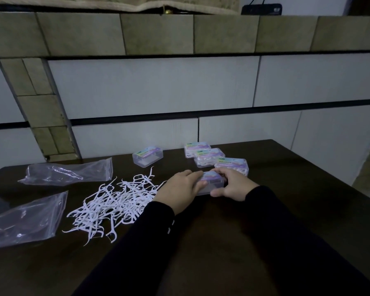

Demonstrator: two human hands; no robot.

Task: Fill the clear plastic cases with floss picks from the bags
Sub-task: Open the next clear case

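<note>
Dark counter (pixel 222 242), contents listed from the left.

Near bag (pixel 23 221): clear plastic, lying flat and crumpled at the left edge. It looks emptied. Limp and slick; best lifted by a corner.

Far bag (pixel 68 173): same kind, behind the first, also flat.

Floss picks (pixel 113 204): a loose white heap between the bags and the person's left sleeve. They look very light, thin and springy, and tangled, so they will likely come away in clumps. Best pinched by the handles in a small aligned bunch.

Lone case (pixel 147 156): clear, lid down with a coloured label, behind the heap. Looks to hold no picks.

Left hand (pixel 179 190): fingers curled over the left end and top of the held case.

Held case (pixel 212 182): on the counter between both hands, lid seemingly down; contents cannot be told. Rigid, smooth, thin-walled plastic, light enough to skid, so steadying it at both short ends suits opening it.

Right hand (pixel 233 185): thumb along the near side, fingers curled over the right end of the same case.

Filled cases (pixel 209 157): three in a staggered row behind the right hand, white picks visible inside.
</note>
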